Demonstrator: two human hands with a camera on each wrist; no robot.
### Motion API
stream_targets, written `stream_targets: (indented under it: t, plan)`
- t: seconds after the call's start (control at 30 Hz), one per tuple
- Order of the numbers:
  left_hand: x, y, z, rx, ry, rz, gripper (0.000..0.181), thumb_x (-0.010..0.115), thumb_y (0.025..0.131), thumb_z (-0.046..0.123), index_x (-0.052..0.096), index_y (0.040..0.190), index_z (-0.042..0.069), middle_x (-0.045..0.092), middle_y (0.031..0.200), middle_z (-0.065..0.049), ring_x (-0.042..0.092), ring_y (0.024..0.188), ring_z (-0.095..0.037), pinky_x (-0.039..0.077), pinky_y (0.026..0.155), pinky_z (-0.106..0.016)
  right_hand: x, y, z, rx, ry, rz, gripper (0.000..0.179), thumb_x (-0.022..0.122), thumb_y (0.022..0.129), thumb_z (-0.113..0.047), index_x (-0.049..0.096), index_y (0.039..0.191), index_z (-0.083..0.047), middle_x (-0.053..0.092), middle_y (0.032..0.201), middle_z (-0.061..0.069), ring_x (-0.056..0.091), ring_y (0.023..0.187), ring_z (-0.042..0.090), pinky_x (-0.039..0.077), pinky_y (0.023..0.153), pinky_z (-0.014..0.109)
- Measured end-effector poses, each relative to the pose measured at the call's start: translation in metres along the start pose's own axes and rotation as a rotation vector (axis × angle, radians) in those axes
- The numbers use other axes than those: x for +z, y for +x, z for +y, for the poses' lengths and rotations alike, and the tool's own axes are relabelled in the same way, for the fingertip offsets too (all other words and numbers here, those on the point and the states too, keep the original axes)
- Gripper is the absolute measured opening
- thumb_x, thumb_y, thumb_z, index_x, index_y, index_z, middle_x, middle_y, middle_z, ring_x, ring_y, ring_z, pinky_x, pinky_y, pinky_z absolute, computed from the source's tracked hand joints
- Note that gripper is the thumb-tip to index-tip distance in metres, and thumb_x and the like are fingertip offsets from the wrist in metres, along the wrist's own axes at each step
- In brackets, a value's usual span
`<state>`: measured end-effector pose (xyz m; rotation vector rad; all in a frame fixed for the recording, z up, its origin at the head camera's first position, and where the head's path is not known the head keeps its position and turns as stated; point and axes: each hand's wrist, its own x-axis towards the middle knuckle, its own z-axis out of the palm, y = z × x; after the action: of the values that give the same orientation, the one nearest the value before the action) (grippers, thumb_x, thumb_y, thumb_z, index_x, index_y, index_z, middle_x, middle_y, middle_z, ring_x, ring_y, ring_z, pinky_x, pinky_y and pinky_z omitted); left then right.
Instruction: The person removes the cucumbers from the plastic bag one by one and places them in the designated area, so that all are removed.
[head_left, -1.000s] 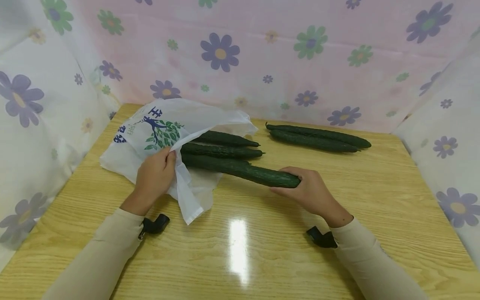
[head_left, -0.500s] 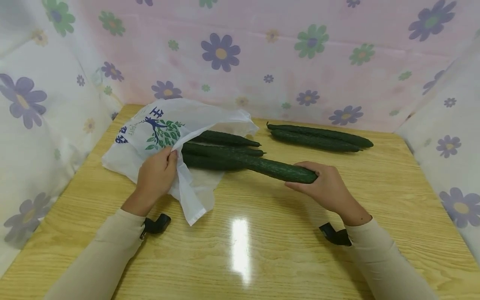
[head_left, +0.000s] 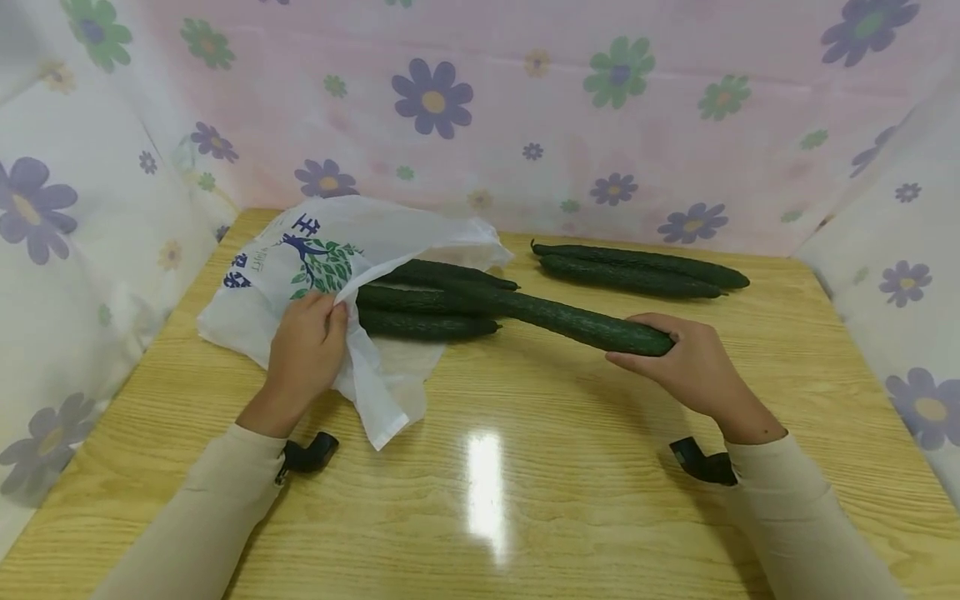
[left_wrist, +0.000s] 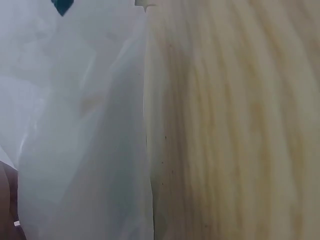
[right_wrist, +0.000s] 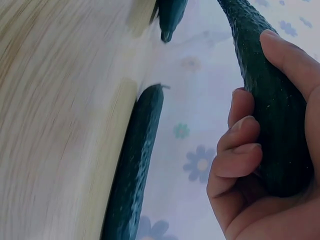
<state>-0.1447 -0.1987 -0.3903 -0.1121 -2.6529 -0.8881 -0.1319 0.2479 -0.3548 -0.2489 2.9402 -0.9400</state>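
Observation:
My left hand [head_left: 309,343] pinches the edge of a white plastic bag [head_left: 270,308] printed with a green-leaved tree. In the left wrist view the bag's thin sheet [left_wrist: 100,140] fills the left side. My right hand [head_left: 686,367] grips the near end of a long dark green cucumber [head_left: 592,326], tilted up off the table. Its other end overlaps the cucumbers at the bag's mouth. There, several cucumbers [head_left: 427,324] stick partly out, their other ends hidden inside. The right wrist view shows fingers and thumb curled round the held cucumber [right_wrist: 277,125].
Two more cucumbers [head_left: 630,277] lie side by side at the back right of the wooden table [head_left: 570,500]. A flower-patterned curtain [head_left: 502,108] encloses the back and both sides. A black wrist camera [head_left: 701,462] hangs under each sleeve.
My right hand has moved right and slightly away from me, drawing the cucumber farther out of the bag and lifting it across the others. The left hand stays at the bag's edge.

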Motion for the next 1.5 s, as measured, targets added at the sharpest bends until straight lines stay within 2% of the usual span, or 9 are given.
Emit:
stream_targets:
  t: [0.17, 0.33, 0.53, 0.57, 0.73, 0.97, 1.1, 1.33, 1.5]
  plan:
    - [0.001, 0.002, 0.0, 0.007, 0.005, -0.003, 0.033, 0.043, 0.105, 0.02, 0.065, 0.099, -0.003, 0.06, 0.096, -0.019, 0.051, 0.09, -0.037, 0.042, 0.08, -0.051, -0.01, -0.003, 0.015, 0.016, -0.017, 0.011, 0.065, 0.077, 0.083, -0.051, 0.063, 0.133, -0.013, 0.058, 0.14, 0.02, 0.058, 0.118, 0.04, 0.05, 0.084, 0.057]
    - [0.002, 0.0, -0.001, -0.006, 0.002, -0.027, 0.033, 0.043, 0.105, 0.021, 0.065, 0.097, -0.003, 0.061, 0.098, -0.02, 0.052, 0.092, -0.038, 0.043, 0.082, -0.053, -0.014, -0.004, 0.028, 0.023, -0.045, 0.023, 0.064, 0.077, 0.083, -0.05, 0.063, 0.132, -0.011, 0.059, 0.137, 0.022, 0.062, 0.109, 0.039, 0.051, 0.081, 0.055]
    - [0.003, -0.001, -0.002, -0.002, 0.007, -0.029, 0.034, 0.043, 0.106, 0.022, 0.065, 0.099, -0.004, 0.062, 0.098, -0.02, 0.052, 0.092, -0.037, 0.043, 0.083, -0.052, -0.022, -0.002, 0.037, 0.045, -0.038, 0.021, 0.068, 0.077, 0.084, -0.049, 0.06, 0.136, -0.009, 0.055, 0.141, 0.026, 0.056, 0.118, 0.044, 0.047, 0.087, 0.063]
    - [0.003, -0.001, -0.002, 0.0, 0.006, -0.029, 0.034, 0.042, 0.106, 0.022, 0.065, 0.099, -0.004, 0.062, 0.098, -0.02, 0.052, 0.092, -0.037, 0.043, 0.083, -0.052, -0.023, -0.002, 0.038, 0.05, -0.037, 0.021, 0.068, 0.077, 0.084, -0.049, 0.06, 0.136, -0.009, 0.054, 0.141, 0.026, 0.052, 0.124, 0.045, 0.046, 0.088, 0.064]
    - [0.004, -0.001, -0.002, -0.001, 0.002, -0.042, 0.034, 0.042, 0.105, 0.022, 0.065, 0.099, -0.003, 0.063, 0.1, -0.021, 0.054, 0.095, -0.038, 0.043, 0.086, -0.054, -0.029, -0.002, 0.049, 0.07, -0.055, 0.026, 0.067, 0.077, 0.084, -0.049, 0.06, 0.135, -0.009, 0.054, 0.142, 0.025, 0.056, 0.117, 0.041, 0.049, 0.084, 0.059]
    - [0.005, -0.001, -0.003, 0.038, 0.011, 0.009, 0.033, 0.045, 0.105, 0.019, 0.066, 0.096, -0.004, 0.064, 0.095, -0.021, 0.055, 0.088, -0.038, 0.043, 0.082, -0.053, -0.033, 0.002, 0.062, 0.086, -0.063, 0.02, 0.069, 0.075, 0.085, -0.051, 0.059, 0.136, -0.007, 0.052, 0.143, 0.027, 0.055, 0.118, 0.043, 0.05, 0.082, 0.057]
    - [0.005, -0.002, -0.002, 0.04, 0.011, 0.007, 0.033, 0.045, 0.104, 0.019, 0.067, 0.096, -0.005, 0.065, 0.094, -0.021, 0.055, 0.086, -0.038, 0.043, 0.08, -0.052, -0.034, 0.003, 0.068, 0.083, -0.067, 0.013, 0.068, 0.076, 0.085, -0.048, 0.059, 0.136, -0.005, 0.052, 0.142, 0.029, 0.055, 0.118, 0.044, 0.049, 0.083, 0.057]
    - [0.004, -0.001, 0.0, 0.071, 0.02, 0.035, 0.03, 0.047, 0.103, 0.016, 0.067, 0.095, -0.006, 0.064, 0.091, -0.022, 0.056, 0.082, -0.038, 0.044, 0.075, -0.051, -0.037, 0.006, 0.079, 0.095, -0.093, 0.0, 0.068, 0.074, 0.086, -0.05, 0.06, 0.135, -0.005, 0.053, 0.141, 0.029, 0.059, 0.107, 0.039, 0.048, 0.074, 0.044]
    - [0.004, -0.002, 0.0, 0.07, 0.022, 0.022, 0.029, 0.048, 0.103, 0.015, 0.067, 0.094, -0.005, 0.064, 0.089, -0.022, 0.056, 0.081, -0.038, 0.043, 0.075, -0.051, -0.038, 0.007, 0.085, 0.127, -0.072, -0.032, 0.071, 0.073, 0.086, -0.052, 0.057, 0.137, -0.004, 0.048, 0.145, 0.03, 0.055, 0.116, 0.041, 0.048, 0.079, 0.048]
